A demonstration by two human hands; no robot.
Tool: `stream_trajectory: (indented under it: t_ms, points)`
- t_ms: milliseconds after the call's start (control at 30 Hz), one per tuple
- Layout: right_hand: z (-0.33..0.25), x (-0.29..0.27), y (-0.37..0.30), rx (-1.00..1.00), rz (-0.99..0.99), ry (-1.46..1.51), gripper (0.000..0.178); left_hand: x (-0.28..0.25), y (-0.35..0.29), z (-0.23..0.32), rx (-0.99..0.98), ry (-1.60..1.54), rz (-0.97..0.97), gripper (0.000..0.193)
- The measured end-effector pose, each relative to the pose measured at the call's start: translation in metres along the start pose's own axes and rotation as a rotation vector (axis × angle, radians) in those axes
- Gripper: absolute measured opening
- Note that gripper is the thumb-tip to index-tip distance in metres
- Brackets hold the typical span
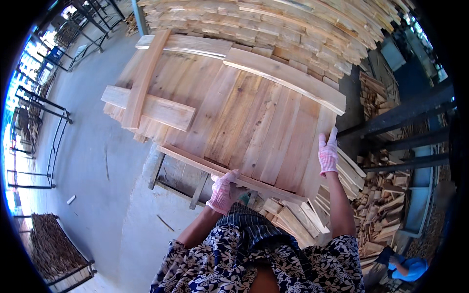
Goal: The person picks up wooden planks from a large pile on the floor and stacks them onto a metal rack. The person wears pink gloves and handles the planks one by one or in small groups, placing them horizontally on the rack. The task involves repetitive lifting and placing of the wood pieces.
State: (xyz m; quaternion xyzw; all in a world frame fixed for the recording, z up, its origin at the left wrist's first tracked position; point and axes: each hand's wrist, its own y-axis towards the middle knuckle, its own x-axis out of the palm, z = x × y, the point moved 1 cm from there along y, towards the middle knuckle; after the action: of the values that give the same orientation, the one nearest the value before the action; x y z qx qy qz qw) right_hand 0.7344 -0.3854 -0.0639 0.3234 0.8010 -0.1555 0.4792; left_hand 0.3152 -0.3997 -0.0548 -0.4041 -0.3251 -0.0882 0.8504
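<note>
A row of planks (254, 127) lies side by side in front of me, forming a broad panel. My left hand (223, 192), in a pinkish-white glove, is closed on a narrow wooden plank (195, 160) along the panel's near edge. At the right edge my gloved right hand (328, 152) rests against the outermost plank, thumb and fingers stretched out and apart. Two loose boards (288, 78) (190, 45) lie along the far edge. On the left, a long board (146, 80) crosses over a shorter board (163, 108).
Behind the panel rises a tall stack of planks (273, 24). Wood offcuts (381, 200) are heaped at the right beside dark metal beams (405, 115). A person in blue (410, 268) is at the lower right. Metal racks (58, 141) and a wood-filled cart (53, 244) stand left.
</note>
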Motion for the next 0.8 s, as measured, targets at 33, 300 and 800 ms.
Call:
stream_trajectory:
  t_ms: [33, 300, 800]
  points:
    - [0.001, 0.002, -0.001, 0.009, 0.001, -0.029, 0.079, 0.009, 0.001, 0.003, -0.042, -0.042, 0.022, 0.034]
    - [-0.143, -0.100, -0.102, -0.640, -0.818, 0.148, 0.089, 0.042, -0.078, 0.028, 0.088, -0.227, -0.081, 0.037]
    - [-0.095, -0.086, -0.118, -0.820, -0.467, -0.495, 0.087, 0.115, -0.036, 0.047, 0.823, 1.882, -0.635, 0.061]
